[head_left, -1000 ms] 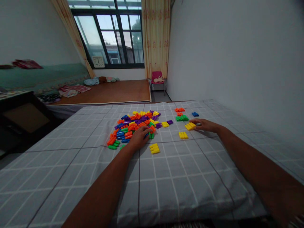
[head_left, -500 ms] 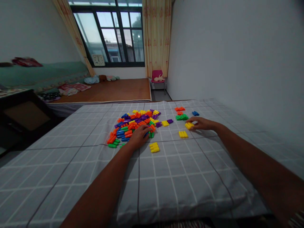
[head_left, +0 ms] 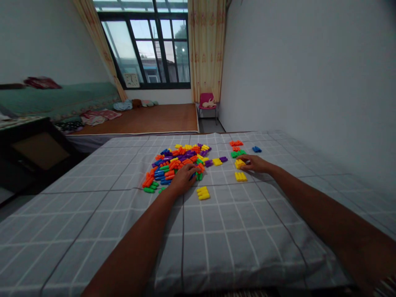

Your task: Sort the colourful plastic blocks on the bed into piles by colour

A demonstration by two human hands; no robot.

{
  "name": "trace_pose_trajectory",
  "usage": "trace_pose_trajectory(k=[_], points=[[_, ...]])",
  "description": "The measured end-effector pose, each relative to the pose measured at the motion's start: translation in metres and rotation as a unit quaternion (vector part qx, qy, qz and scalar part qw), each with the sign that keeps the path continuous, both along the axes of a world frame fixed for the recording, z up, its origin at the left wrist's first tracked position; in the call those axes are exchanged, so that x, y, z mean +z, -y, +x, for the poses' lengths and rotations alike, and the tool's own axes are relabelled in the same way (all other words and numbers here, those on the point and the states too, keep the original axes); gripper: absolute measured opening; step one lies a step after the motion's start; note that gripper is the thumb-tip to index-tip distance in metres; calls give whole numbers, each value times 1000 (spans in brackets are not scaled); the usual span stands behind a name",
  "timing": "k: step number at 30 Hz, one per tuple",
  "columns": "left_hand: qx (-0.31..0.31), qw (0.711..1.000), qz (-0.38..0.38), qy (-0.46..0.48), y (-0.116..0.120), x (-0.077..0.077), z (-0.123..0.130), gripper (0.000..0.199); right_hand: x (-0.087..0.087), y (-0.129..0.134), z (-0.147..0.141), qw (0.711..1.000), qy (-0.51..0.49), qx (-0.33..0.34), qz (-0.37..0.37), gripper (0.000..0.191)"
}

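My right hand (head_left: 258,163) pinches a yellow building block (head_left: 239,164) made of joined tubes, just in front of a green block (head_left: 238,154). Another yellow block (head_left: 240,177) lies on the cloth nearer to me. At the right edge of a mixed heap of plastic blocks (head_left: 173,164), my left hand (head_left: 185,178) has its fingers curled round a blue block (head_left: 193,176), mostly hidden under them. A third yellow block (head_left: 203,193) rests apart, to the right of my left wrist.
Orange blocks (head_left: 236,143) lie behind the green one, and a blue block (head_left: 256,149) sits farther right. A purple and yellow row (head_left: 217,161) sticks out from the heap. The checked cloth (head_left: 235,231) covers the surface, with a white wall (head_left: 309,74) at right.
My right hand has shifted left with the yellow block, bringing it behind the other yellow block and in front of the green one. My left hand stays at the heap. The view has tilted slightly.
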State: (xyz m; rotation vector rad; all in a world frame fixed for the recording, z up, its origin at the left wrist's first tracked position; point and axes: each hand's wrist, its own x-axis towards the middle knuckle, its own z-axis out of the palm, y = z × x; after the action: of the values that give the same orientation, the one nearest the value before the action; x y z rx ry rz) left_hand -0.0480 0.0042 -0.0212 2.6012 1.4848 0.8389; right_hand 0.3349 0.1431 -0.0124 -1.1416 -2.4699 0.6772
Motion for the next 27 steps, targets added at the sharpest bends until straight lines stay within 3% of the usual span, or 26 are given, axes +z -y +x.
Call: trace_pose_trajectory(k=[3,5,9,13,18,23,27], points=[[1,1000,0,3,0,-1,0,37,17,4,-1,998,56,-2,30,61],[4,1000,2,4,0,-3,0,37,33,6,-7,994,84,-9,73,53],[7,1000,-1,10,1,-2,1,36,57,4,-55,987,78,13,138,35],[11,1000,0,10,4,-1,3,36,52,-19,-132,988,91,37,122,31],[13,1000,0,6,6,-2,3,36,34,-55,-203,976,134,-75,156,40],[12,1000,-3,6,6,-2,3,38,33,-52,-227,972,172,-60,151,30],[5,1000,-4,15,6,-1,2,36,47,-37,-212,974,173,-41,142,41]])
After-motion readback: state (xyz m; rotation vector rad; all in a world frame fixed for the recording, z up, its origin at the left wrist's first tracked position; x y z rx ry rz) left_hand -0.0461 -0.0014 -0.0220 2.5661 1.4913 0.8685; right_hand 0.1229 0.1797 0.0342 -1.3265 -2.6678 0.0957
